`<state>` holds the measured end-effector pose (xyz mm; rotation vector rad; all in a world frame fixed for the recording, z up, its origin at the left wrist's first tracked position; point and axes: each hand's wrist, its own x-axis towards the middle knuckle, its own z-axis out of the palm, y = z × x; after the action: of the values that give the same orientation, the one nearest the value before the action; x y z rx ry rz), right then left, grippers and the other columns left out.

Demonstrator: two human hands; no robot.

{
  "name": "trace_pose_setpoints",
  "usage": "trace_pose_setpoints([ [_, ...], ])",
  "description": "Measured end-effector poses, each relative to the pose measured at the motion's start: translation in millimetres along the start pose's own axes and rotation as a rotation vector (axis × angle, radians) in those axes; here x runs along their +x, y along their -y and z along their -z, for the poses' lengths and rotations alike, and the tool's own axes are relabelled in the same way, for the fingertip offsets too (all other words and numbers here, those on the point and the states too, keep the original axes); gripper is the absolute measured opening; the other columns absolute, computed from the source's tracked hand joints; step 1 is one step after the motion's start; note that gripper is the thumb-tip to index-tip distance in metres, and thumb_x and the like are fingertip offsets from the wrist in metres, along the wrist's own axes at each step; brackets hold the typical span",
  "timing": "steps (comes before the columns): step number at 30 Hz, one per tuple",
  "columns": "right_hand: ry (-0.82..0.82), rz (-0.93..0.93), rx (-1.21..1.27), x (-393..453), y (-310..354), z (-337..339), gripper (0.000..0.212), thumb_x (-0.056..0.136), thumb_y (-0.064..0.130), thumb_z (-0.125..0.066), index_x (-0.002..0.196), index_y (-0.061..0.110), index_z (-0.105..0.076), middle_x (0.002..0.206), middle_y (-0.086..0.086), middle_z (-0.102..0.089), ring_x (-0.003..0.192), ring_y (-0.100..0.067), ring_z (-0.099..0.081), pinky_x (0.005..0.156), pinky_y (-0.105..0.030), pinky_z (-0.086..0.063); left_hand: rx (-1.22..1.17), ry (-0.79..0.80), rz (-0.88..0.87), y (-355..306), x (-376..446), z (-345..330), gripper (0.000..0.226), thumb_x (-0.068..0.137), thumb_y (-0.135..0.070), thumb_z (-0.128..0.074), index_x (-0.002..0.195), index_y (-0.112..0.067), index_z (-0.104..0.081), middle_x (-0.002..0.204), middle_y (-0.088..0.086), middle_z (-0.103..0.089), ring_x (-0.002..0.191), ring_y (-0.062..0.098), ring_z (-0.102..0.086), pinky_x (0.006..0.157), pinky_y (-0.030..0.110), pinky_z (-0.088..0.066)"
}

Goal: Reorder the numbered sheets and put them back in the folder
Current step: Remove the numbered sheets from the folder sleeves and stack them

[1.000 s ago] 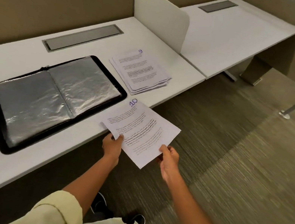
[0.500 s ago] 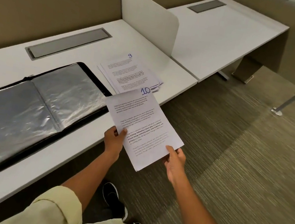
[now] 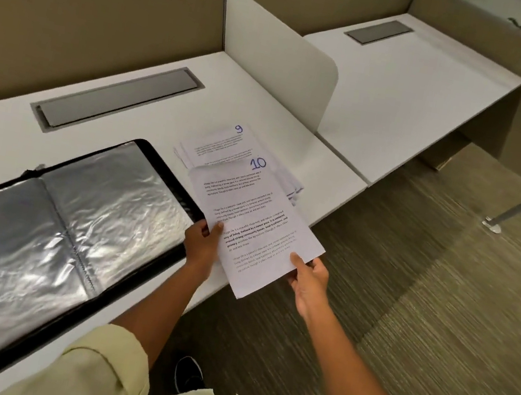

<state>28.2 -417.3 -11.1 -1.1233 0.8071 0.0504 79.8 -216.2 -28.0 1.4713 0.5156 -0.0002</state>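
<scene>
Since a moment ago I have carried the sheet marked 10 [image 3: 247, 226] forward from over the floor, so that its top end now overlaps the pile of sheets [image 3: 222, 147] on the desk [image 3: 343, 173]. My left hand [image 3: 201, 246] pinches its left edge, thumb on the printed face and fingers curled beneath. My right hand [image 3: 308, 280] pinches the lower right edge the same way, thumb on top. This sheet is held off the desk, tilted, with its long axis running from me up and to the left; the handwritten 10 sits at the far end, away from me, and the near corner hangs past the desk edge over the carpet.

On the pile a page marked 9 lies uppermost, the edges of the pages under it fanned out to the right. Just left of the pile, the black folder [image 3: 48, 229] lies open flat on the desk, showing two clear plastic sleeves; I see no paper in either one. Behind the folder a grey hatch [image 3: 120, 96] is set into the desk, and a white divider [image 3: 276, 61] stands beyond the pile. Blue plates on the partition read 303 and 302.
</scene>
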Motion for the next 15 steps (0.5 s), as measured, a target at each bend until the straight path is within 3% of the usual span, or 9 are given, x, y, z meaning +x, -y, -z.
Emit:
trace_pose_setpoints([
  [3, 0.001, -0.007, 0.001, 16, 5, -26, 0.022, 0.094, 0.005, -0.065, 0.114, 0.013, -0.06, 0.113, -0.006, -0.071, 0.105, -0.02, -0.067, 0.092, -0.043, -0.055, 0.027, -0.022, 0.004, -8, 32, 3, 0.011, 0.095, -0.015, -0.064, 0.088, -0.024, -0.065, 0.093, -0.001, -0.07, 0.088, 0.018, -0.068, 0.081, 0.038, -0.057],
  [5, 0.002, -0.011, 0.0, 23, 6, -40, 0.021, 0.094, 0.004, -0.065, 0.113, 0.013, -0.06, 0.114, -0.007, -0.069, 0.105, -0.02, -0.066, 0.088, -0.04, -0.056, 0.024, -0.033, 0.013, -12, 48, 6, 0.005, 0.095, -0.014, -0.063, 0.096, -0.018, -0.067, 0.099, 0.002, -0.071, 0.091, 0.019, -0.068, 0.084, 0.038, -0.057],
  [8, 0.033, -0.015, -0.007, 36, 10, -58, 0.022, 0.094, 0.003, -0.064, 0.113, 0.014, -0.06, 0.113, -0.005, -0.067, 0.106, -0.021, -0.064, 0.093, -0.042, -0.056, 0.027, -0.07, 0.029, -22, 68, 6, 0.019, 0.096, -0.014, -0.062, 0.113, -0.008, -0.066, 0.108, 0.006, -0.069, 0.096, 0.021, -0.067, 0.087, 0.037, -0.055],
  [15, -0.036, 0.164, -0.157, 82, 24, -79, 0.025, 0.095, 0.006, -0.065, 0.118, 0.013, -0.059, 0.11, -0.008, -0.068, 0.097, -0.02, -0.067, 0.083, -0.033, -0.059, 0.113, -0.144, 0.055, -27, 109, -4, 0.017, 0.097, -0.022, -0.061, 0.105, -0.009, -0.068, 0.106, 0.006, -0.069, 0.098, 0.025, -0.067, 0.088, 0.04, -0.055],
])
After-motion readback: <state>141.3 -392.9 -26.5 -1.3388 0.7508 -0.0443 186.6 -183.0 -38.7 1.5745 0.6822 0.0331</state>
